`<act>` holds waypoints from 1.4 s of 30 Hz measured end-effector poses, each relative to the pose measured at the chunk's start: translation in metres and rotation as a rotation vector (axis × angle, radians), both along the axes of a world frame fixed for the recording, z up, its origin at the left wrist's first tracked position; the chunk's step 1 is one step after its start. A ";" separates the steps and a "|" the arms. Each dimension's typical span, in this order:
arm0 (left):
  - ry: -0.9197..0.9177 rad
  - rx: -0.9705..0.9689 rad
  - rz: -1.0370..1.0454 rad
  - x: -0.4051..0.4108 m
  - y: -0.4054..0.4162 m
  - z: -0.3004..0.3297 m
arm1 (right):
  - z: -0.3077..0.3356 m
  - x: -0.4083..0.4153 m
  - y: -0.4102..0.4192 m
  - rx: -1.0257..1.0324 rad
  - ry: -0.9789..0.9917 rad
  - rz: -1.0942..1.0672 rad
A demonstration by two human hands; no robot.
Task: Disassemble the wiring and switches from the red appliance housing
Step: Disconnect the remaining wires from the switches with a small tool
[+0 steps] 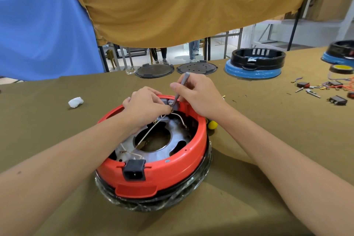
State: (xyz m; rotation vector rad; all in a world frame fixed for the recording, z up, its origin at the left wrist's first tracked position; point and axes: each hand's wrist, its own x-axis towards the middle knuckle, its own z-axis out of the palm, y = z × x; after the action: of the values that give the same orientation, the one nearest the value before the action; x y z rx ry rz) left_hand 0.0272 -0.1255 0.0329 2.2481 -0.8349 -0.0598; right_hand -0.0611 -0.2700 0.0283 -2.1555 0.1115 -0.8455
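Note:
The round red appliance housing lies upside down on the olive cloth in front of me. Inside it a metal plate carries white wires. A black power socket sits in its near rim. At the far rim are grey switches. My left hand pinches a wire terminal just below the switches. My right hand grips a thin grey tool, with its tip at the switch terminal.
Two dark round lids lie at the far table edge. A black housing on a blue base stands at the back right. Removed switches and wires are scattered at the right. A crumpled white tissue lies left; a yellow ball is beside the housing.

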 end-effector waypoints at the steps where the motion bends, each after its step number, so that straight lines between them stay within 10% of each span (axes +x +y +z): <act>1: 0.001 -0.004 -0.004 0.000 0.000 -0.001 | 0.000 0.000 -0.001 0.034 0.002 0.008; 42: 0.189 0.115 -0.226 -0.006 0.014 0.014 | -0.009 0.003 -0.010 0.371 -0.165 -0.015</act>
State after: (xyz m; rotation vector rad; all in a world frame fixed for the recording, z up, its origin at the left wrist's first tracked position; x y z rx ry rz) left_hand 0.0216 -0.1114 0.0464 2.2021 -0.9985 -0.4296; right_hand -0.0581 -0.2796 0.0196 -1.7352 0.1858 -0.9282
